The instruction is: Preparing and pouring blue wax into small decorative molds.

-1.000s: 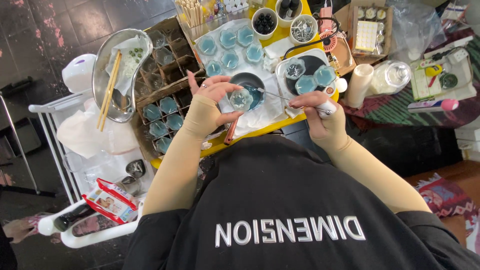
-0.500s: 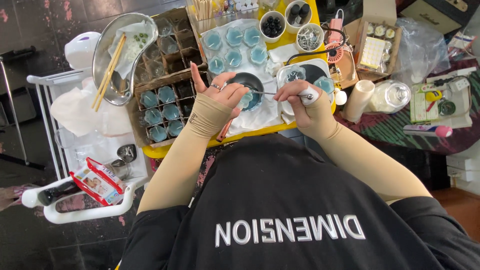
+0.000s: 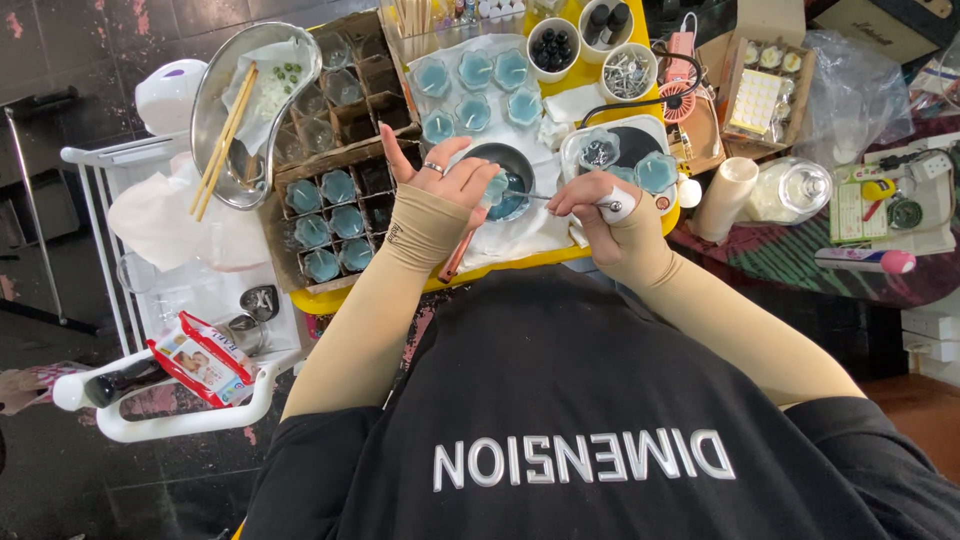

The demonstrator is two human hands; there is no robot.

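Note:
My left hand (image 3: pixel 450 188) holds a small clear cup (image 3: pixel 497 187) with pale blue filling, tilted over a dark bowl (image 3: pixel 515 160) of blue liquid. My right hand (image 3: pixel 600 215) grips a thin metal spoon (image 3: pixel 535 196) by its white handle, and the tip touches the cup. Both forearms wear beige sleeves. The bowl rests on white paper on a yellow tray (image 3: pixel 520 268).
Several blue-filled cups (image 3: pixel 475 75) stand behind the bowl, and more fill a divided cardboard box (image 3: pixel 330 215) on the left. A metal dish with chopsticks (image 3: pixel 250 100), a black plate with cups (image 3: pixel 640 150), a paper roll (image 3: pixel 725 195) and a glass jar (image 3: pixel 795 190) surround them.
My right hand has moved left and brought the spoon tip up to the cup in my left hand. The left hand stays over the dark bowl.

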